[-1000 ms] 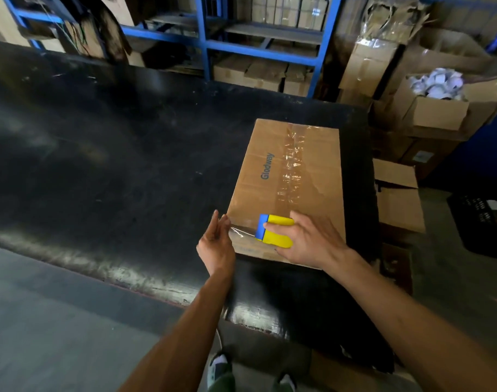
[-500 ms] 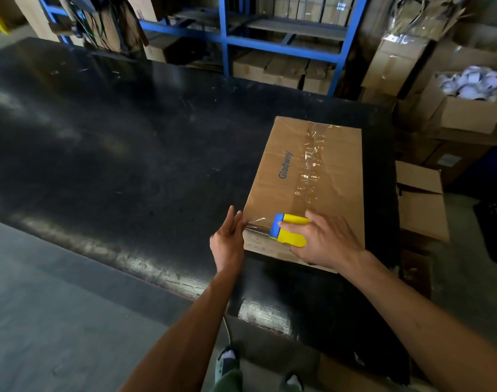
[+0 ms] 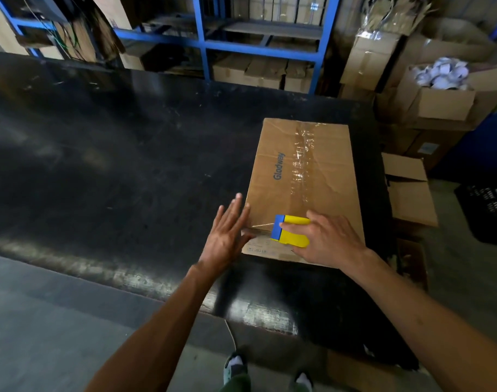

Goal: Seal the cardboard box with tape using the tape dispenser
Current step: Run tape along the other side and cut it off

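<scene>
A closed brown cardboard box [image 3: 304, 176] printed "Glodway" lies flat on the black table [image 3: 114, 154], with shiny clear tape running lengthwise down its middle. My right hand [image 3: 326, 239] grips a yellow and blue tape dispenser [image 3: 291, 231] pressed on the box top near its close end. A strip of clear tape stretches from the dispenser leftward to the box's left edge. My left hand [image 3: 227, 236] lies flat with spread fingers against that left edge, over the tape's end.
Blue metal shelving [image 3: 258, 49] with stacked cartons stands behind the table. To the right are several cardboard boxes, one open box [image 3: 445, 89] holding white items, and a dark crate [image 3: 488, 213] on the floor. The table's close edge is just before my feet.
My left hand has flattened and spread its fingers against the box's left edge, where it was upright and pinched before. The dispenser has stayed near the close end.
</scene>
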`<state>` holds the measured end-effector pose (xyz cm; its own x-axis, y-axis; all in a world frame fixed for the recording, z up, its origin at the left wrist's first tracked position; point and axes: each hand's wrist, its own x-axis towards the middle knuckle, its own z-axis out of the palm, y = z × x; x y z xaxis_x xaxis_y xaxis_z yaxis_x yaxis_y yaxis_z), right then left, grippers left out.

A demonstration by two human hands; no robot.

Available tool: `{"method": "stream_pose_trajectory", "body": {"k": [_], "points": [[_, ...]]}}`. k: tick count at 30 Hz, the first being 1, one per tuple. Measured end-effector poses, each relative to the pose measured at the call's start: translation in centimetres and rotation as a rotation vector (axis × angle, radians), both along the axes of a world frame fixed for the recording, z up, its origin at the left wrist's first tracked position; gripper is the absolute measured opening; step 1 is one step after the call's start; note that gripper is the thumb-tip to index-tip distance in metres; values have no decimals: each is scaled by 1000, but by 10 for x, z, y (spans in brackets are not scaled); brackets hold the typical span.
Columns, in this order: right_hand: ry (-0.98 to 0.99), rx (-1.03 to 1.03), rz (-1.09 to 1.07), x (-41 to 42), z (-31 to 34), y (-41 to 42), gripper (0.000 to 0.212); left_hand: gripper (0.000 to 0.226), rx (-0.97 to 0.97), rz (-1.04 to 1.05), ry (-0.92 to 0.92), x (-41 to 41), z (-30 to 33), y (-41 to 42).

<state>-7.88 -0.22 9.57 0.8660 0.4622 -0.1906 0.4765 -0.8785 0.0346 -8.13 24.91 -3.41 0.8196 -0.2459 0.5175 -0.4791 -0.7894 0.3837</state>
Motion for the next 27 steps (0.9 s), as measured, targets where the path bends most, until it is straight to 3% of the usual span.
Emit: {"method": "stream_pose_trajectory", "body": {"k": [4, 7, 14, 22, 27], "points": [[6, 8, -22, 0, 0, 1, 55, 45, 234, -275, -145, 17, 2, 2], [18, -35, -23, -1, 1, 3, 57, 43, 268, -375, -92, 28, -11, 17], [5, -62, 10, 1, -1, 5, 60, 47, 140, -344, 4, 40, -18, 30], [-19, -108, 59, 0, 5, -2, 59, 48, 258, -370, -61, 50, -12, 35], [-54, -180, 60, -9, 14, -54, 60, 48, 263, -361, -50, 49, -15, 37]]}}
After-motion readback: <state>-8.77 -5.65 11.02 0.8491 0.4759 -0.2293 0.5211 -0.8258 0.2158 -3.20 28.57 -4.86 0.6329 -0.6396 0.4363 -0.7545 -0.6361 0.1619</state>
